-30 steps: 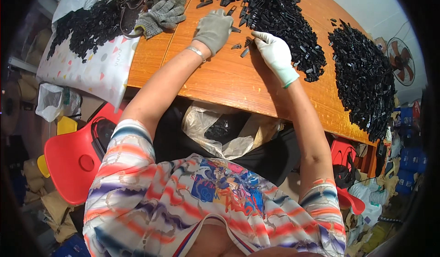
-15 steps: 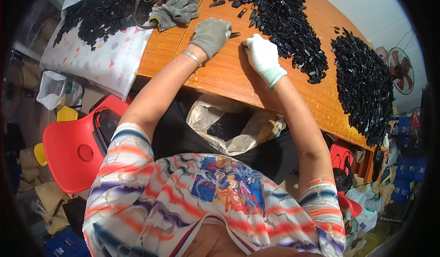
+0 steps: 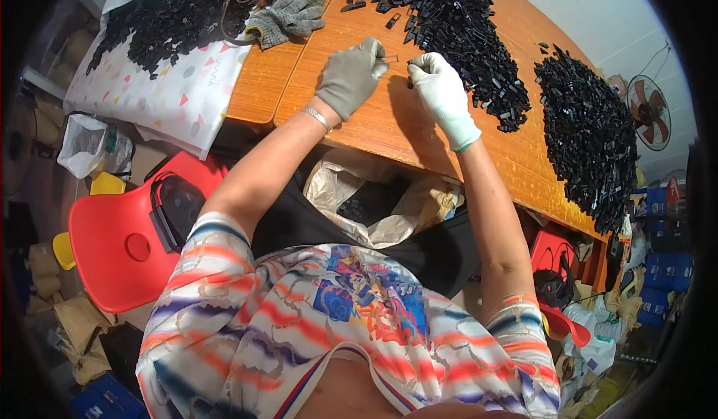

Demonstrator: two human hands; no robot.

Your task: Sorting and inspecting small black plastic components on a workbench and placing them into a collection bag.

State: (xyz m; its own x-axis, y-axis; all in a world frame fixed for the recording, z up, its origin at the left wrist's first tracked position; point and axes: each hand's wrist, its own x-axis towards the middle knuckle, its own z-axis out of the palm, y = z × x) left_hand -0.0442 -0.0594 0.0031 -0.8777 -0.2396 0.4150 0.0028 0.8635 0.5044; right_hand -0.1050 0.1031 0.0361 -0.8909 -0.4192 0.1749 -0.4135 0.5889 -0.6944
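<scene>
My left hand, in a grey glove, is closed above the wooden table. From its fingertips sticks out a small, thin rectangular frame. My right hand wears a white glove and is closed a short way to the right, apart from the left. A dark bit shows under its fingertips, too small to name. Beyond my right hand spreads a large pile of small black plastic pieces. One loose black piece with a slot lies beyond the gap between my hands.
More black pieces heap at the table's right end and on a patterned white cloth at left. Grey knitted gloves lie far left of my hands. An open sack sits at my lap, below the edge. A red chair stands left.
My hands have lifted slightly and turned. The small dark piece at my left fingertips has given way to a thin frame outline there, and a dark bit now shows under my right fingers.
</scene>
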